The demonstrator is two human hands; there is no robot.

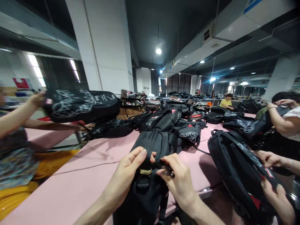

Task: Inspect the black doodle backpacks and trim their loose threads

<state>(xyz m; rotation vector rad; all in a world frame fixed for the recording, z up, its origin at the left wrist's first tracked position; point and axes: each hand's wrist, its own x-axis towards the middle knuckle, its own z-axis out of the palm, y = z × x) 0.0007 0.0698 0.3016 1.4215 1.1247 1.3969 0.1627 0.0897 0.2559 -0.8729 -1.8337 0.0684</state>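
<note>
A black backpack (pixel 146 200) lies in front of me, its near end hanging over the table's edge. My left hand (pixel 128 168) is closed on the backpack's fabric, thumb on top and a fingertip showing on the far side. Just below that thumb is a small gold-coloured metal piece (pixel 145 172). On the other side, my right hand (pixel 177 176) pinches a small dark object (pixel 170 171) against the bag; its kind is hard to make out. The two hands are close together but apart.
The pink table (pixel 93 175) carries a pile of black backpacks (pixel 161 118) beyond my hands. At left a person holds up a patterned backpack (pixel 86 104). To the right, a co-worker's hands (pixel 274 175) work on another backpack (pixel 234 162). A white pillar (pixel 105 47) stands behind.
</note>
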